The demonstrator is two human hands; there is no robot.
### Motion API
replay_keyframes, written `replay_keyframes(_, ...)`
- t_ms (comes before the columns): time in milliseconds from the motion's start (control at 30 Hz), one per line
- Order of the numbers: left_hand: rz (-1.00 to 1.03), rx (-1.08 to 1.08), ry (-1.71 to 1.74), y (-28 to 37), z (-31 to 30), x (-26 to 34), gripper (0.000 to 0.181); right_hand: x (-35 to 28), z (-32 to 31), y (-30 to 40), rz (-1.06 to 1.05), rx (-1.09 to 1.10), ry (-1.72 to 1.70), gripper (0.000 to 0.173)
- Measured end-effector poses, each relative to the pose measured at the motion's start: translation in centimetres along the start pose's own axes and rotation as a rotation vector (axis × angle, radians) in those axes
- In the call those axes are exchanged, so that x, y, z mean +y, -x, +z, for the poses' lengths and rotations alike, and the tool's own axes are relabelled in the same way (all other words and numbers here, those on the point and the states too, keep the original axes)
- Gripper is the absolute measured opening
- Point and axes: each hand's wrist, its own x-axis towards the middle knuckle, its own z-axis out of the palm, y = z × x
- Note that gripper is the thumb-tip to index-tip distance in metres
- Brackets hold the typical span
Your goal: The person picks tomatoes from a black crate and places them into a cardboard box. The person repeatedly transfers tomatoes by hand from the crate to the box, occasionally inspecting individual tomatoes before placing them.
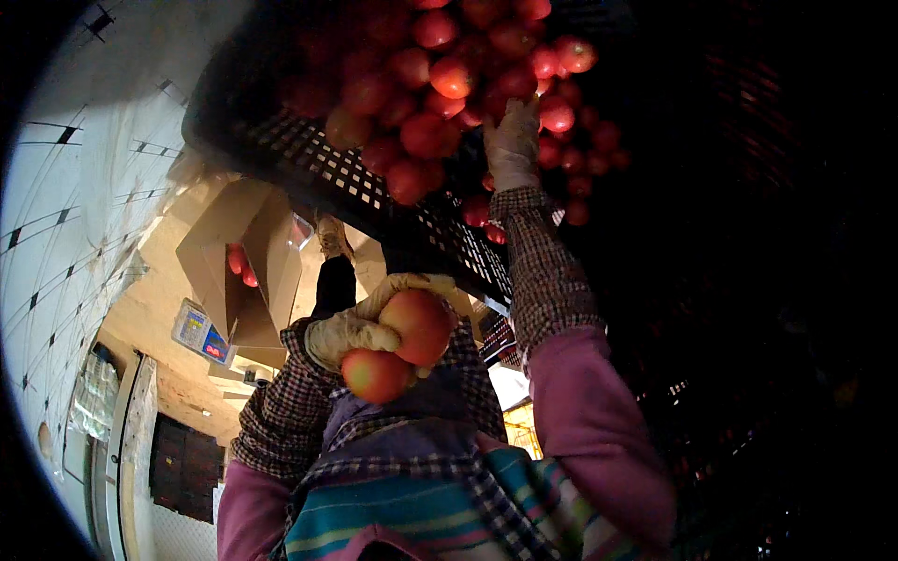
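Observation:
Before my chest, my left hand, in a pale glove, holds two orange-red tomatoes, one above the other in the picture. My right hand, also gloved, reaches among many red tomatoes in a black plastic crate with latticed sides. Its fingertips are at a dark red tomato; whether they grip it is not clear. Deep shadow hides the crate's right side.
An open cardboard box with several red tomatoes inside stands on the floor at left. Beside it lies a printed package. A tiled wall rises at far left. More crates show beneath my right arm.

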Motion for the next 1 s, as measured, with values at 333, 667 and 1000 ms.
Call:
replay_keyframes(333, 0.237, -0.198, 0.476, 1.8, 0.1, -0.7, 0.078, 4.4, 0.9, 1.1, 0.412, -0.158, -0.473, 0.040)
replay_keyframes(667, 0.444, -0.061, 0.365, 5.6, -2.6, -1.8, 0.078, -2.1, -2.4, -0.8, -0.236, -0.396, 0.566, 0.059)
replay_keyframes(1000, 0.497, -0.211, 0.313, 12.5, -7.8, -4.8, 0.084, -3.1, -13.6, 4.7, 0.521, -0.540, -1.221, 0.070)
